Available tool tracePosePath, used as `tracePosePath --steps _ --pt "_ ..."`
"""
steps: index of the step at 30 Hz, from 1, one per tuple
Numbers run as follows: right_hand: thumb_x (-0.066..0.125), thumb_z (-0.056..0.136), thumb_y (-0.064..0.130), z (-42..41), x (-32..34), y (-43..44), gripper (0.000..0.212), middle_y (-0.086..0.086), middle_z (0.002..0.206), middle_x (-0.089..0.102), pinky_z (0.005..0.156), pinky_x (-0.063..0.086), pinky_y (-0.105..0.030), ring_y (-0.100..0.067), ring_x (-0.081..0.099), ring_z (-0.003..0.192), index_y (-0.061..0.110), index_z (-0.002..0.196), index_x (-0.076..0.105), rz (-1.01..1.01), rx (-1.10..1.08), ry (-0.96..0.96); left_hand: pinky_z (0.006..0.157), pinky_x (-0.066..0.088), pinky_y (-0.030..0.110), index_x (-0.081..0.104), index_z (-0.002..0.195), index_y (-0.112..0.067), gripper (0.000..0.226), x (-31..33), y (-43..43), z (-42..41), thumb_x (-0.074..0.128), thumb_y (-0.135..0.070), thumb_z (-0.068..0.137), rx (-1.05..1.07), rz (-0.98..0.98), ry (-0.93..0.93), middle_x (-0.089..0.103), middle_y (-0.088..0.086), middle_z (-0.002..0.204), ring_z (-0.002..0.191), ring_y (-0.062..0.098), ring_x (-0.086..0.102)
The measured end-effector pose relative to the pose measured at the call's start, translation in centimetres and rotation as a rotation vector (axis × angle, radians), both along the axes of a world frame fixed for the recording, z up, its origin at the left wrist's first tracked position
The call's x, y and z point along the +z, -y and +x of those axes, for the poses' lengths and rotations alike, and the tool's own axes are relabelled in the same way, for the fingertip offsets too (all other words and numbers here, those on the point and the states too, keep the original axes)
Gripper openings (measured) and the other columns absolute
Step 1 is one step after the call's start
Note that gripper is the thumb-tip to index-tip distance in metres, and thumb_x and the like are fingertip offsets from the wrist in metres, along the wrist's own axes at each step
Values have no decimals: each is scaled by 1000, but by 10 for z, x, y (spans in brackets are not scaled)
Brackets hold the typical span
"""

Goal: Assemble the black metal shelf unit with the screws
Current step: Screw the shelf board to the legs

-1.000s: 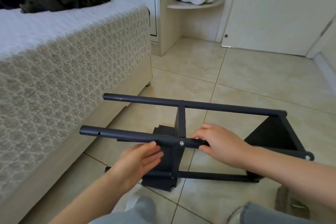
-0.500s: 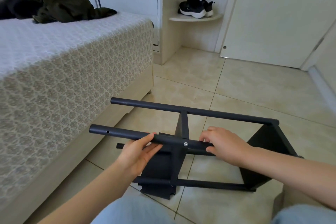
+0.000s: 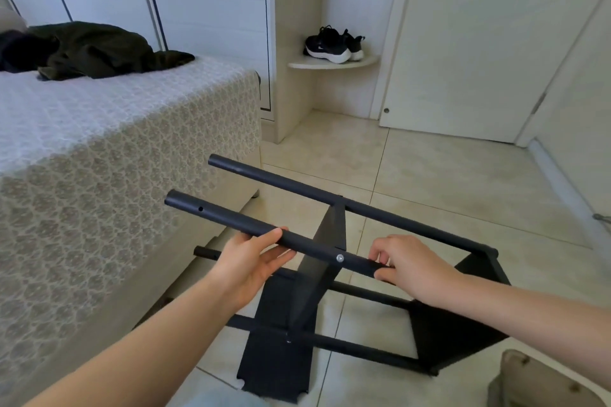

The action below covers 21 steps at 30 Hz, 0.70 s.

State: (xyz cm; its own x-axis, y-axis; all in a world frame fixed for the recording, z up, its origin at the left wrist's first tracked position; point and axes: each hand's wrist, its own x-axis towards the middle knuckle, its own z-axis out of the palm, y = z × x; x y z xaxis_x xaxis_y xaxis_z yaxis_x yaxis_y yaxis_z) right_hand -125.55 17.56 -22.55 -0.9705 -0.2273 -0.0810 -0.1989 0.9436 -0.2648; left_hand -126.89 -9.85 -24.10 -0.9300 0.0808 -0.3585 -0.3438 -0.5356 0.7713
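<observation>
Currently, the shelf unit (image 3: pixel 380 215) lay on its side on the tiled floor (image 3: pixel 446 182), just beside the bed (image 3: pixel 115 175). The left hand (image 3: pixel 251 264) pinched the near tube (image 3: pixel 231 221) between thumb and fingers. The right hand (image 3: pixel 410 268) was curled round the same tube, just past the screw (image 3: pixel 340 258). The hands were apart, with the screw and middle shelf panel (image 3: pixel 314 284) between them.

Risk, as judged: one screw showed at this joint and a hole (image 3: pixel 200 208) near the tube's free end stood empty. Lifting or twisting by this tube alone could rack the frame, and a slip would drop metal on tile.

The long axis ran along the tubes, lower right to upper left, with the free ends pointing toward the bed.
</observation>
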Motion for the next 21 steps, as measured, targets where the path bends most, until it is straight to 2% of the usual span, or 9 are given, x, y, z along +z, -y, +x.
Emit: tracePosePath --steps 4,8,12,15,19,21 --pt "70 90 27 -1 11 -10 15 15 85 60 61 40 -10 1 58 75 33 102 63 -79 -56 -22 87 61 46 56 123 -7 29 26 -12 -15 63 -2 96 -43 -75 -77 73 18 116 101 33 74" --pt "70 91 23 -2 24 -17 17 13 92 62 62 41 -10 -1 59 81 29 106 65 -173 -113 -26 95 57 52 56 123 -12 28 58 -29 -24 63 -6 97 -72 -224 -163 70 15 120 99 29 75" --pt "70 91 22 -2 33 -22 20 11 98 63 64 41 -9 -2 60 85 27 109 65 -252 -176 -28 93 57 54 56 121 -13 26 91 -49 -26 63 -7 97 -75 -331 -249 66 16 122 103 31 72" --pt "69 91 24 4 37 -28 16 15 95 61 66 43 -11 -1 59 84 31 104 63 -312 -214 -29 90 59 54 55 122 -13 27 113 -63 -27 63 -6 97 -111 -400 -309 67 15 119 103 29 72" --pt "69 91 26 19 40 -43 16 18 92 61 68 46 -13 -1 60 84 35 97 57 -365 -223 -18 73 64 35 57 115 -19 24 134 -86 -24 66 -9 95 -208 -502 -417 71 11 110 91 19 76" --pt "67 93 24 29 38 -52 16 16 97 62 71 48 -13 -2 61 87 33 99 56 -381 -225 6 73 64 36 58 117 -16 26 140 -102 -19 68 -9 94 -244 -558 -462 71 11 107 90 18 76"
